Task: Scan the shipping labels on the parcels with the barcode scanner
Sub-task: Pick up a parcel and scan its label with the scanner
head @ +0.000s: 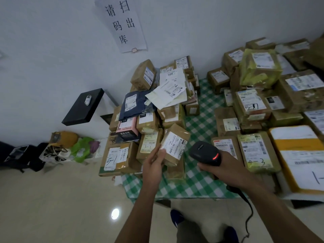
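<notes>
- Mid-scan, lower centre: left hand (154, 162) pinches small brown parcel (175, 155) by near corner – thumb at the edge, fingers together on its label (172, 143).
- Right hand (222, 165) wrapped round barcode scanner (205, 152) just right of parcel; red light on, nose toward label.
- Progress: one pkg in hand; centre pile (149, 120) & right pile (254, 102) – scanned or not, can't tell.
- Legible: handwritten "5-1", "3-1", "4-3" on pkgs; wall sign (122, 23), upper centre, "请扫码出库".

A parcel (176, 156) is being held tilted by the left hand (154, 163), shipping label (172, 143) upward, while the barcode scanner (205, 152), red light glowing, is being gripped beside it by the right hand (222, 170) over a green checked tablecloth (201, 186)
</notes>
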`<state>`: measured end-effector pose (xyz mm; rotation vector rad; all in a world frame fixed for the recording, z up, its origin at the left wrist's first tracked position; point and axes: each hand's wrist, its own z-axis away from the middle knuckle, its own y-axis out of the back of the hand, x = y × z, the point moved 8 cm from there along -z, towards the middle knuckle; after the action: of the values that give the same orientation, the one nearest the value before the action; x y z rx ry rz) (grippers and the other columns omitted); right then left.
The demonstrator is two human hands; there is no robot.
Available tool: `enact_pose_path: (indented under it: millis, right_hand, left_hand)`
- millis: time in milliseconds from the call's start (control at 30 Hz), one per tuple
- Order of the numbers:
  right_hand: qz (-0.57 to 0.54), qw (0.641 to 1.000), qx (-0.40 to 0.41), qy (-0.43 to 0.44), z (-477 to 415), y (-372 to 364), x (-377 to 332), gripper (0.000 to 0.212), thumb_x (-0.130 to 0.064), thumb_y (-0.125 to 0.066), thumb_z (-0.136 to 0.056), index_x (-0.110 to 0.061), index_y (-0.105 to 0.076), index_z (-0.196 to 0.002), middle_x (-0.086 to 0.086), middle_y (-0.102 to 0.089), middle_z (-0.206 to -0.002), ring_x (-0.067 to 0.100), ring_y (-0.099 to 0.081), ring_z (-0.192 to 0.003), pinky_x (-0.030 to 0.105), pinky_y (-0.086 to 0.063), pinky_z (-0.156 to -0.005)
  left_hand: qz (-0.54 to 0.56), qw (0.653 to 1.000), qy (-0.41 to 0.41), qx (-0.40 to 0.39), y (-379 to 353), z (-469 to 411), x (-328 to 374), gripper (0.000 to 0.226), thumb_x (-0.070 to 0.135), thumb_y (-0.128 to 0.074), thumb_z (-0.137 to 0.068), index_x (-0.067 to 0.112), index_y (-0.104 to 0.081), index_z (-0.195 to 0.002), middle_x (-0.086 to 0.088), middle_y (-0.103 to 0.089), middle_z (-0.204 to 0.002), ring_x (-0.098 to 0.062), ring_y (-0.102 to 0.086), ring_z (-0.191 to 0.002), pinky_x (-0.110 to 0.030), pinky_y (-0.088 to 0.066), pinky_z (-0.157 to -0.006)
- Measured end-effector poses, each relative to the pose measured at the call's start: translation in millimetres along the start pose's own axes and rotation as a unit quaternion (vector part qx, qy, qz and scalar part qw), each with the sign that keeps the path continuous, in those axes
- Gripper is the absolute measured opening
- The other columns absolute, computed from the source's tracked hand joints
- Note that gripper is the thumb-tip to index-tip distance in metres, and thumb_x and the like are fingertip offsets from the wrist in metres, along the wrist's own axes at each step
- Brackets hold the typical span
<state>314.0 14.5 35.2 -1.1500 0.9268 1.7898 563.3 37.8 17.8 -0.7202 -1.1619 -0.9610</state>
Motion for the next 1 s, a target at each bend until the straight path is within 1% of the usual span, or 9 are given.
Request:
enact_pose_path:
  millis: [67, 200, 333, 467, 533, 667, 800, 900, 1000]
  right_hand:
    - [0.009, 1.0, -0.008, 0.01, -1, -4, -2, 0.022, -0.024, -0.082, -0.087, -0.029, -0.07, -0.105, 0.012, -0.074, -0.082, 0.003, -0.061, -0.056, 0.015, -0.049, -0.053]
    - [0.048, 0.998, -0.047, 0.015, -3, -14, -4, 0.02, -0.03, -0.08, -0.089, -0.028, -0.071, -0.107, -0.008, -0.075, -0.075, 0.003, -0.064, -0.059, 0.018, -0.05, -0.059]
    - [0.052, 0.996, -0.066, 0.031, -3, -20, -5, 0.024, -0.029, -0.08, -0.089, -0.034, -0.068, -0.109, -0.002, -0.076, -0.082, 0.009, -0.065, -0.065, 0.025, -0.054, -0.065]
    - [0.044, 0.996, -0.069, 0.028, -3, -19, -8, 0.026, -0.028, -0.081, -0.088, -0.035, -0.067, -0.109, -0.007, -0.074, -0.074, 0.004, -0.063, -0.06, 0.017, -0.052, -0.059]
    - [0.05, 0.996, -0.074, 0.026, -3, -18, -7, 0.03, -0.028, -0.081, -0.088, -0.038, -0.065, -0.111, -0.009, -0.073, -0.072, 0.002, -0.063, -0.059, 0.016, -0.051, -0.058]
    - [0.055, 0.995, -0.075, 0.026, -2, -15, -5, 0.04, -0.027, -0.082, -0.088, -0.039, -0.062, -0.121, -0.008, -0.075, -0.079, 0.0, -0.065, -0.062, 0.017, -0.053, -0.06]
    - [0.051, 0.996, -0.072, 0.021, -2, -11, 1, 0.047, -0.029, -0.083, -0.086, -0.04, -0.06, -0.125, -0.01, -0.077, -0.087, 0.003, -0.071, -0.075, 0.019, -0.054, -0.064]
    - [0.046, 0.996, -0.079, 0.027, -2, -10, 1, 0.047, -0.029, -0.083, -0.086, -0.039, -0.061, -0.126, -0.012, -0.077, -0.086, 0.002, -0.07, -0.073, 0.019, -0.053, -0.063]
    - [0.042, 0.996, -0.069, 0.028, 1, -5, 1, 0.04, -0.026, -0.081, -0.088, -0.041, -0.063, -0.12, -0.01, -0.076, -0.086, -0.001, -0.066, -0.066, 0.017, -0.052, -0.061]
  left_hand:
    - [-0.051, 0.998, -0.036, -0.016, -2, -5, 11, 0.034, 0.023, -0.07, -0.097, 0.034, -0.066, -0.129, 0.001, -0.068, -0.13, -0.006, -0.071, -0.104, -0.018, -0.058, -0.078]
    - [-0.143, 0.985, -0.094, -0.018, -6, -8, 24, 0.041, 0.025, -0.07, -0.098, 0.029, -0.063, -0.138, 0.003, -0.055, -0.138, 0.0, -0.059, -0.112, -0.002, -0.048, -0.075]
    - [-0.206, 0.971, -0.118, 0.003, -7, -9, 23, 0.043, 0.03, -0.073, -0.095, 0.031, -0.063, -0.137, 0.001, -0.046, -0.142, -0.012, -0.051, -0.125, 0.004, -0.042, -0.077]
    - [-0.202, 0.972, -0.123, 0.011, -6, -9, 22, 0.045, 0.028, -0.074, -0.094, 0.025, -0.065, -0.138, -0.004, -0.047, -0.144, -0.013, -0.052, -0.124, 0.002, -0.044, -0.08]
    - [-0.191, 0.974, -0.122, 0.01, -6, -12, 20, 0.045, 0.029, -0.075, -0.093, 0.028, -0.065, -0.137, -0.003, -0.047, -0.143, -0.016, -0.055, -0.126, -0.003, -0.048, -0.082]
    - [-0.175, 0.977, -0.119, 0.01, -9, -13, 20, 0.044, 0.029, -0.075, -0.093, 0.029, -0.065, -0.136, -0.002, -0.046, -0.143, -0.013, -0.056, -0.124, -0.007, -0.052, -0.082]
    - [-0.177, 0.978, -0.114, 0.007, -13, -14, 17, 0.045, 0.027, -0.075, -0.094, 0.026, -0.065, -0.137, -0.003, -0.045, -0.145, -0.013, -0.057, -0.121, -0.007, -0.052, -0.076]
    - [-0.176, 0.978, -0.112, 0.007, -16, -13, 17, 0.043, 0.031, -0.075, -0.092, 0.032, -0.066, -0.135, -0.002, -0.045, -0.146, -0.01, -0.055, -0.123, -0.01, -0.054, -0.079]
    - [-0.167, 0.98, -0.107, 0.004, -20, -11, 13, 0.041, 0.026, -0.075, -0.094, 0.03, -0.067, -0.134, 0.001, -0.048, -0.143, -0.011, -0.053, -0.124, -0.001, -0.048, -0.077]
